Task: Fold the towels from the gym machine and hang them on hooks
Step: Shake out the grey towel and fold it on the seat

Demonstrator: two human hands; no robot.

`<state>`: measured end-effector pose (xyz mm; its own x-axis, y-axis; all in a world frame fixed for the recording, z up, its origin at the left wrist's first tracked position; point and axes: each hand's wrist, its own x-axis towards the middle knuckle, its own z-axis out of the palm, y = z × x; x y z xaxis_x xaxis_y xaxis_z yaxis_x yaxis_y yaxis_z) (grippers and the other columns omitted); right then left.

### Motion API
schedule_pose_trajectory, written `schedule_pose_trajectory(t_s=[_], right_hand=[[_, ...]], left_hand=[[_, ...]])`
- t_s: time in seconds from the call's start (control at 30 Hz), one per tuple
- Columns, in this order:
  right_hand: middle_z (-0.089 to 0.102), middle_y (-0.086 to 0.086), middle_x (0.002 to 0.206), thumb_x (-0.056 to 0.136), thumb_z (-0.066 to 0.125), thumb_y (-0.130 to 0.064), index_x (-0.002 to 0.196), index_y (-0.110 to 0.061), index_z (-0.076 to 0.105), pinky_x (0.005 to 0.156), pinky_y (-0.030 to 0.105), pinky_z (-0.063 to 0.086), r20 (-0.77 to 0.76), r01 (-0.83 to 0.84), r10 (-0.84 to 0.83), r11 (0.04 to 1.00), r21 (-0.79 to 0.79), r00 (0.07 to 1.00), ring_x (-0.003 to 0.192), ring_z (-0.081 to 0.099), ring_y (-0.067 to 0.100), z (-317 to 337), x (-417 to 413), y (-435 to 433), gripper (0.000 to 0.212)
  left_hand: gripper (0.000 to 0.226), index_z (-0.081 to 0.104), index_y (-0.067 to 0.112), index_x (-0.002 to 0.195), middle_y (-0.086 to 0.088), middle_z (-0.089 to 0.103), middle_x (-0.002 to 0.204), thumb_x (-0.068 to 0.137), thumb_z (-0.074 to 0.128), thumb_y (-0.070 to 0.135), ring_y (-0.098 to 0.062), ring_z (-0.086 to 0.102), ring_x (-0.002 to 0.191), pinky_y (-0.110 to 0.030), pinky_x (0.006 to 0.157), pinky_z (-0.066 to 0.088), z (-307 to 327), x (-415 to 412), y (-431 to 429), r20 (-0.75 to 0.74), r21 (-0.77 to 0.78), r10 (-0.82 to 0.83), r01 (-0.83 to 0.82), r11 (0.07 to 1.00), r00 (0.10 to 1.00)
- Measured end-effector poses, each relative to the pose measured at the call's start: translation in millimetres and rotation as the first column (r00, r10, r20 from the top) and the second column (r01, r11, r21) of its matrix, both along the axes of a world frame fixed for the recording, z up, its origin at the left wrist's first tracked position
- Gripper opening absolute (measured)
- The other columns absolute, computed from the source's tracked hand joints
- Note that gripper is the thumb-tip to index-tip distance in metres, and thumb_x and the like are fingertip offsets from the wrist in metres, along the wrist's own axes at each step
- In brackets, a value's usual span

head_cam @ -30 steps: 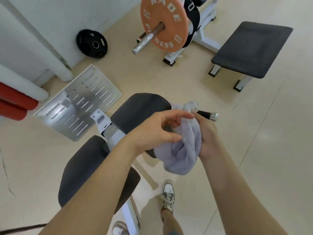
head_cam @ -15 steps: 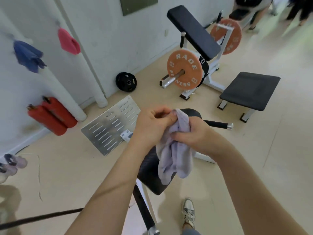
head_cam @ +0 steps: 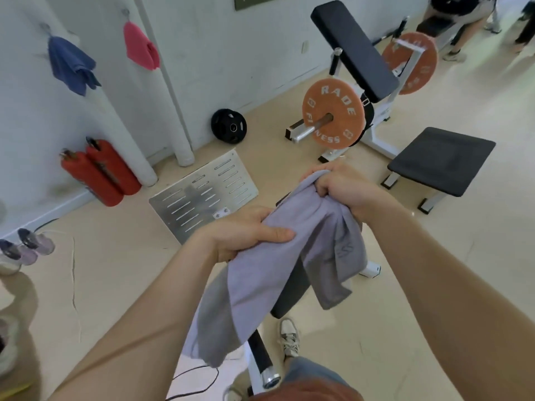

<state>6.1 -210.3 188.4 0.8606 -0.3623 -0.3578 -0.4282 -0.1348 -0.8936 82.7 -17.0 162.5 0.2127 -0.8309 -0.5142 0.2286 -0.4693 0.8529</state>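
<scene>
A grey-lilac towel (head_cam: pixel 260 273) hangs stretched between my two hands over the gym machine's dark pad (head_cam: pixel 289 287). My left hand (head_cam: pixel 246 233) grips its lower left part, thumb laid across the cloth. My right hand (head_cam: pixel 344 186) clutches a bunched upper corner, further away and higher. The towel's loose ends droop below both hands. On the white wall at the upper left, a blue towel (head_cam: pixel 71 65) and a pink towel (head_cam: pixel 140 47) hang from hooks.
Two red extinguishers (head_cam: pixel 101 172) lean by the wall, near a white pipe (head_cam: pixel 170 91). A slotted metal footplate (head_cam: pixel 205 195) lies ahead. An orange weight plate (head_cam: pixel 333 114), a black bench (head_cam: pixel 440 160) and a black plate (head_cam: pixel 228 126) stand beyond. People are at the far right (head_cam: pixel 457 13).
My hands have drawn apart and spread the bunched towel out between them. The view has lifted, bringing the wall with its hung towels into sight.
</scene>
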Motion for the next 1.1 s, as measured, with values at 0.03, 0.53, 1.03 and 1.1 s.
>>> schedule_pose_trajectory(t_s=[0.03, 0.53, 1.03, 1.1], right_hand=[[0.047, 0.013, 0.075, 0.047, 0.041, -0.002, 0.074, 0.008, 0.059, 0.058, 0.034, 0.035, -0.045, 0.010, -0.011, 0.999, -0.042, 0.999, 0.067, 0.041, 0.026, -7, 10, -8, 0.034], [0.060, -0.015, 0.085, 0.080, 0.037, 0.003, 0.098, -0.011, 0.070, 0.076, 0.019, 0.048, 0.473, 0.455, -0.294, 0.848, -0.272, 0.830, 0.078, 0.054, -0.007, -51, 141, -110, 0.039], [0.049, 0.016, 0.109, 0.081, 0.040, 0.006, 0.097, -0.013, 0.066, 0.068, 0.033, 0.043, -0.310, 0.041, -0.234, 0.852, -0.522, 0.921, 0.091, 0.052, 0.036, -241, -5, -114, 0.036], [0.042, 0.014, 0.109, 0.084, 0.037, 0.000, 0.098, -0.013, 0.055, 0.067, 0.032, 0.041, -0.347, 0.163, -0.345, 0.874, -0.458, 0.872, 0.089, 0.051, 0.038, -240, -1, -109, 0.026]], left_hand=[[0.024, 0.066, 0.011, 0.105, -0.004, 0.073, 0.098, 0.083, 0.071, 0.019, -0.018, 0.069, 0.089, -0.031, 0.080, 0.056, -6, 5, 1, 0.022, 0.013, -0.014, 0.014, 1.000, 1.000], [0.014, 0.064, 0.019, 0.085, 0.007, 0.058, 0.073, 0.078, 0.053, 0.013, -0.014, 0.052, 0.069, -0.025, 0.062, 0.039, -2, 118, -50, 0.794, -0.486, 0.608, -0.625, 0.611, -0.022], [0.029, 0.060, 0.022, 0.099, -0.004, 0.061, 0.105, 0.079, 0.045, 0.007, -0.025, 0.057, 0.098, -0.030, 0.075, 0.045, -201, 17, -3, 0.707, 0.593, -0.211, -0.404, 0.697, 0.675], [0.026, 0.060, 0.018, 0.105, -0.008, 0.054, 0.105, 0.086, 0.044, 0.011, -0.028, 0.053, 0.102, -0.035, 0.076, 0.046, -206, 18, 5, 0.739, 0.573, -0.140, -0.506, 0.645, 0.659]])
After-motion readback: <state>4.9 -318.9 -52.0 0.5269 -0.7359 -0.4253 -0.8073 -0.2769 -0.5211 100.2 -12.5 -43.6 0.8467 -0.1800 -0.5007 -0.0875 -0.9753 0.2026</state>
